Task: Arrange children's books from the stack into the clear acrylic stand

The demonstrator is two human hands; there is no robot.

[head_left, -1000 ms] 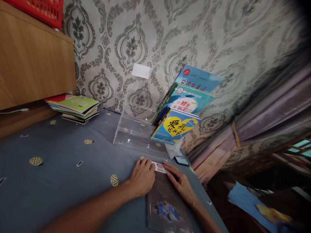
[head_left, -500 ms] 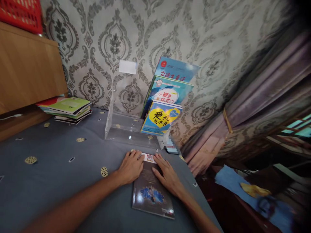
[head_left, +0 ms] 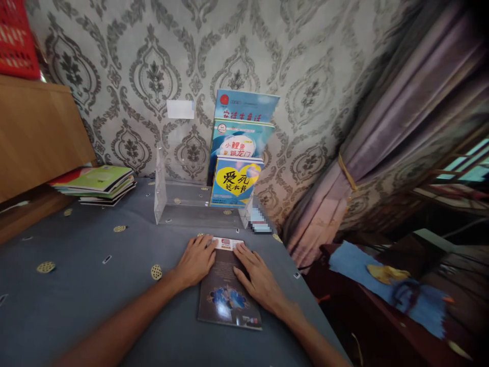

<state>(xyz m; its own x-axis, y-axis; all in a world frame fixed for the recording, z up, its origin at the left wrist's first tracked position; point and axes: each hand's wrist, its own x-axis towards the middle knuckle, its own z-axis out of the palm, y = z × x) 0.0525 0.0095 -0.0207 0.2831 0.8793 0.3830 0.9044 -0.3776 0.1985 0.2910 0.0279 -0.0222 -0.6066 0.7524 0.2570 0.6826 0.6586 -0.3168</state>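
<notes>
A dark-covered book (head_left: 228,285) lies flat on the grey patterned cloth (head_left: 84,295), a white strip across its far end. My left hand (head_left: 195,259) rests on its far left edge, fingers stretched out flat. On the far right part of the cover lies my right hand (head_left: 260,278), its fingers extended and the thumb apart. Just beyond the book stands a clear acrylic rack (head_left: 183,214). Several books stand in its right side in steps, with a blue and yellow book (head_left: 235,183) in front.
At the left, a stack of thin books (head_left: 99,186) lies by a wooden cabinet (head_left: 34,132) with a red basket (head_left: 17,46) on it. A blurred-out item (head_left: 260,221) sits right of the rack. A tied curtain (head_left: 317,219) hangs at the right, beyond the cloth's edge.
The camera view has tilted and shifted, so the scene sits further left and more level. Both hands stay flat on the dark book, which has not visibly moved on the cloth.
</notes>
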